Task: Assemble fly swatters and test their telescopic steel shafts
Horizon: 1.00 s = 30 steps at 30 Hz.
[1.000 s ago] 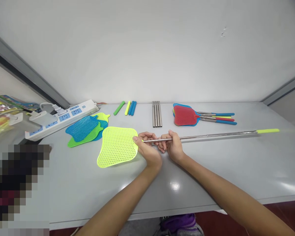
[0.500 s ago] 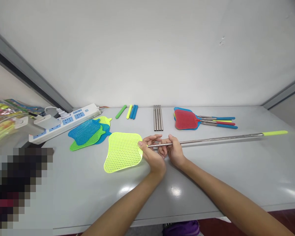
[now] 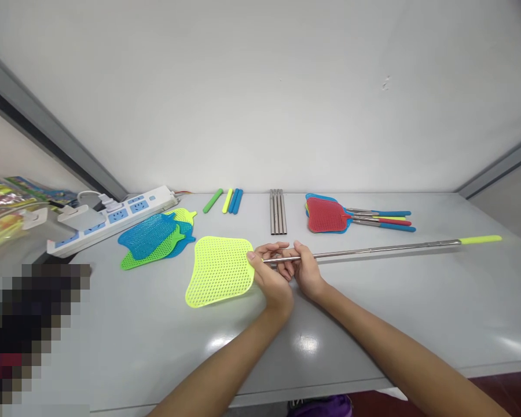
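A yellow fly swatter [image 3: 222, 271] lies across both my hands, its telescopic metal rod drawn out long to the right and ending in a yellow grip [image 3: 481, 239]. My left hand [image 3: 272, 278] pinches it at the neck, thumb on the edge of the mesh head. Just to the right, my right hand [image 3: 306, 269] is closed around the rod near that neck. The neck itself is mostly hidden by my fingers. Beyond my hands lie several bare metal rods [image 3: 278, 212] side by side.
Blue, green and yellow swatter heads [image 3: 150, 237] overlap at left, beside a white power strip [image 3: 117, 217]. Loose coloured grips [image 3: 232, 201] lie near the wall. Swatters with rods, a red one [image 3: 327, 215] on top, are stacked at right. Plastic-wrapped goods [image 3: 2, 205] sit far left.
The view has shifted slightly. Both hands keep their hold on the yellow swatter, and my right hand sits marginally nearer the left one.
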{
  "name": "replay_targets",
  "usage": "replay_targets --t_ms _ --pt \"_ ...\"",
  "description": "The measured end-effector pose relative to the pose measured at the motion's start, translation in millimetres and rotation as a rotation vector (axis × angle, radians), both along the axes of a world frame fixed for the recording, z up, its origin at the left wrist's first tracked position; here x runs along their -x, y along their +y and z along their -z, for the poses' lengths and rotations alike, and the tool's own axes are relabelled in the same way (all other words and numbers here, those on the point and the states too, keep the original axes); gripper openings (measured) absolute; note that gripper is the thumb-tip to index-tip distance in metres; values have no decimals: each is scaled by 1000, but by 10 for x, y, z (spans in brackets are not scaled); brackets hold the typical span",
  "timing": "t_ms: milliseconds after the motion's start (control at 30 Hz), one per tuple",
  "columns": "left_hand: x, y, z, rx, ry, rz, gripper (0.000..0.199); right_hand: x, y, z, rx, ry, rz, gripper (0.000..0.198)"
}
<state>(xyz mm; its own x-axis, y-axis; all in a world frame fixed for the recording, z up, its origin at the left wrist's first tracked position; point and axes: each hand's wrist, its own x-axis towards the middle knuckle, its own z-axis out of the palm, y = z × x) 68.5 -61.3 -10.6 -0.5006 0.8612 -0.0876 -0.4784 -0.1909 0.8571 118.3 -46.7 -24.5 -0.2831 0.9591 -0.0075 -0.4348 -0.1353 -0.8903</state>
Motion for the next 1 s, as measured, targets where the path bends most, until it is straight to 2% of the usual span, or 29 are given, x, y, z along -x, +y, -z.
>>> replay_targets --t_ms 200,367,600,733,867,1000 --pt "4 36 -2 111 23 42 40 -7 73 51 94 74 62 46" --pt "21 72 21 142 49 6 38 0 78 41 114 52 139 44" --pt "25 111 43 172 143 -1 36 -63 95 -106 226 197 82 40" --pt "17 113 30 143 183 -8 37 -93 105 -123 226 242 90 38" --pt "67 161 15 140 130 9 38 -131 132 -101 192 216 204 36" --pt "168 238 0 159 -11 -34 35 -266 216 -100 182 256 368 35"
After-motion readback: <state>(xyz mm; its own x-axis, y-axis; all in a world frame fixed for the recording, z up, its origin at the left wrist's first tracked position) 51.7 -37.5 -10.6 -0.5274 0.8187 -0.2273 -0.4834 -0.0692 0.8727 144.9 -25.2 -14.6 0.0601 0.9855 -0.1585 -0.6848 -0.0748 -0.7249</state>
